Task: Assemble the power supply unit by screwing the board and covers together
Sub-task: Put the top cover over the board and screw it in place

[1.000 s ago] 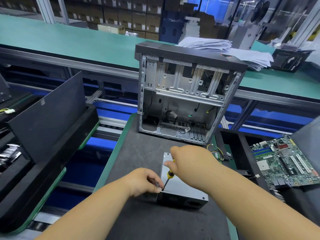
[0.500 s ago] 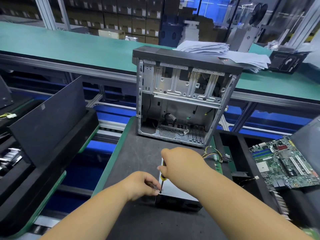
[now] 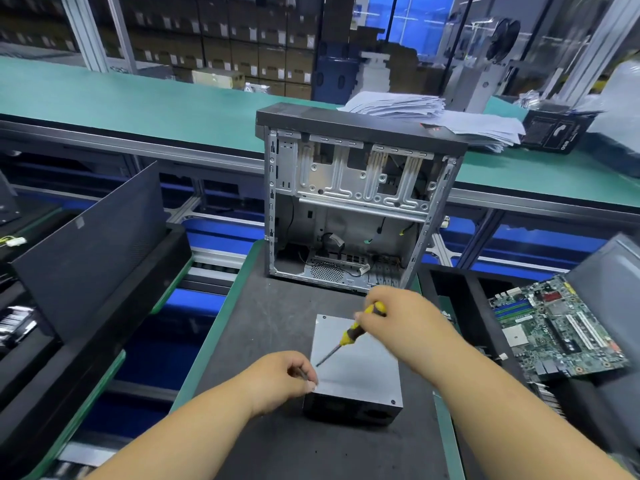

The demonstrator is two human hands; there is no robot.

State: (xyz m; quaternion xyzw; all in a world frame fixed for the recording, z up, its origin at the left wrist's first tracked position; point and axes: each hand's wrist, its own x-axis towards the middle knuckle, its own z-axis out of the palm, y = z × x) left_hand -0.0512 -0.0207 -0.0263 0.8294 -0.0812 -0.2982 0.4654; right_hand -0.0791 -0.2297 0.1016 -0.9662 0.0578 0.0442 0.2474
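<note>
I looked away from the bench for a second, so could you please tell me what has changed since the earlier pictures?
The right hand has lifted the screwdriver off the near-left corner of the power supply unit; it now slants with its tip above the lid. The left hand stays at that corner, fingers pinched. The open computer case and motherboard are unmoved.

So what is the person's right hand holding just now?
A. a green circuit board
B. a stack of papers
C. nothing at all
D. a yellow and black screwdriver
D: the right hand grips the yellow and black screwdriver by its handle, with the tip slanting down over the grey top of the power supply unit, close to the left hand.
</note>
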